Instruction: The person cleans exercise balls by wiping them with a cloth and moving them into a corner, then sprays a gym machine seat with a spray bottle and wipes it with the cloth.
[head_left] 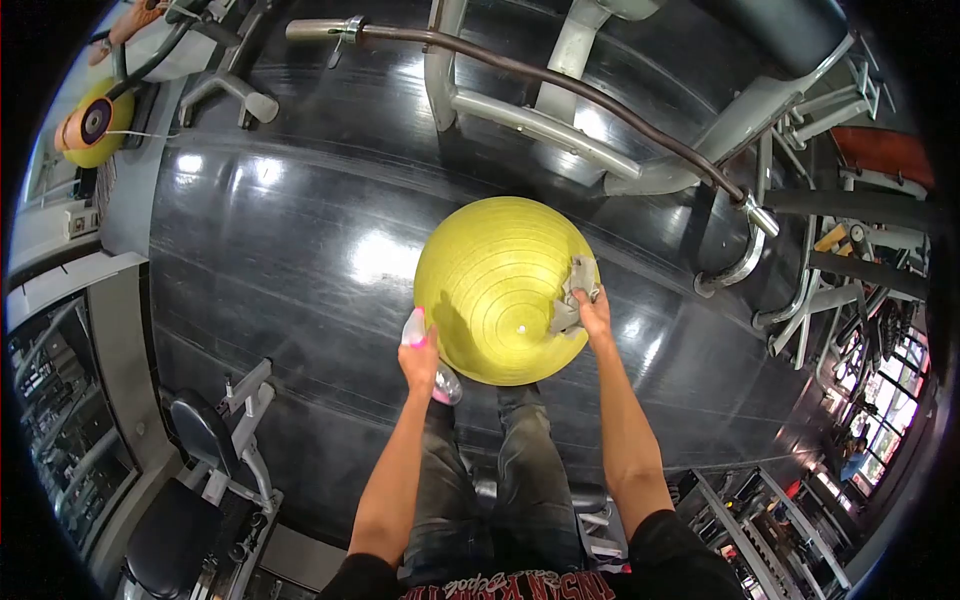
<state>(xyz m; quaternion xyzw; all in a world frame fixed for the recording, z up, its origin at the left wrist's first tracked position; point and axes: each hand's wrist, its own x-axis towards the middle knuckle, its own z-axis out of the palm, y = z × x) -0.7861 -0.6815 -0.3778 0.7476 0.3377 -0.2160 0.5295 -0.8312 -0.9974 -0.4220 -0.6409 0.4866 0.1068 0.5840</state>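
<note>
A large yellow exercise ball (500, 270) with ringed grooves stands in front of my legs. Against its right side, my right hand (594, 312) grips a crumpled grey cloth (572, 300) that lies on the ball's surface. My left hand (420, 362) is closed around the neck of a clear spray bottle (447, 386) with a white and pink spray head (414, 328). That bottle is at the ball's left edge; whether it touches the ball I cannot tell.
A curved barbell (560, 78) rests across a grey machine frame (540, 132) ahead. A padded machine (205, 430) stands at lower left, racks (740, 530) at lower right. Another yellow ball (97, 125) is at far left. Dark shiny flooring (290, 270) surrounds me.
</note>
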